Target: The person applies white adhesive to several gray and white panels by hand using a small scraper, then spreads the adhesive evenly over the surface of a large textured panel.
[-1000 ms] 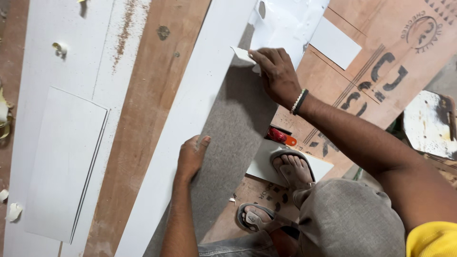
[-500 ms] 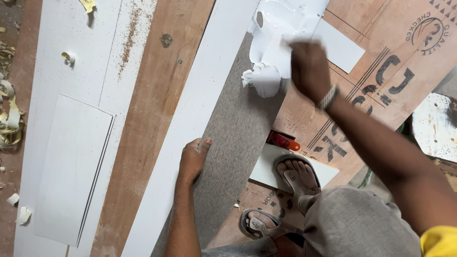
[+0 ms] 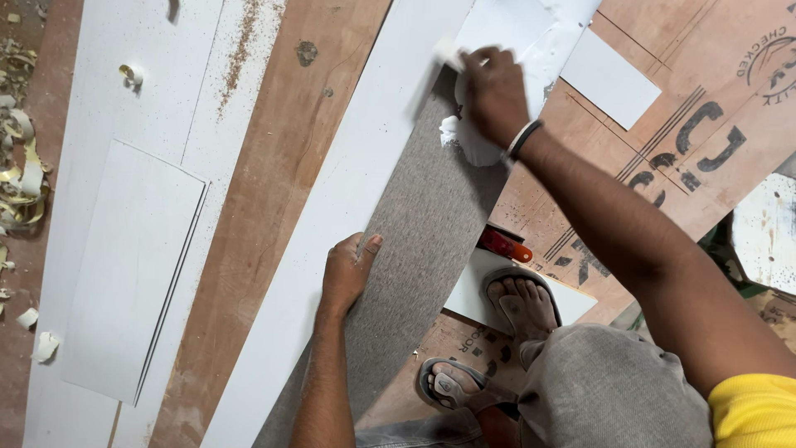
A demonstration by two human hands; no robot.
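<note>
My left hand (image 3: 348,270) lies flat where a long white strip (image 3: 332,207) meets the grey board (image 3: 414,249), fingers pointing up the strip. My right hand (image 3: 493,95) reaches to the top of the grey board. It pinches a small white flat piece (image 3: 448,54), blurred, against the strip's edge. A lump of white paste (image 3: 468,145) sits just below that hand, beside a smeared white sheet (image 3: 531,33).
White panels (image 3: 124,265) lie on the brown board at left, with curled shavings (image 3: 21,174) beyond them. A red-handled tool (image 3: 502,245) lies by my sandalled feet (image 3: 518,303). Printed plywood (image 3: 705,124) and a small white rectangle (image 3: 609,79) are at right.
My right hand lifted off the strip's edge, swung over the smeared white sheet, then came back to the strip near the paste. My left hand stayed pressed in place.
</note>
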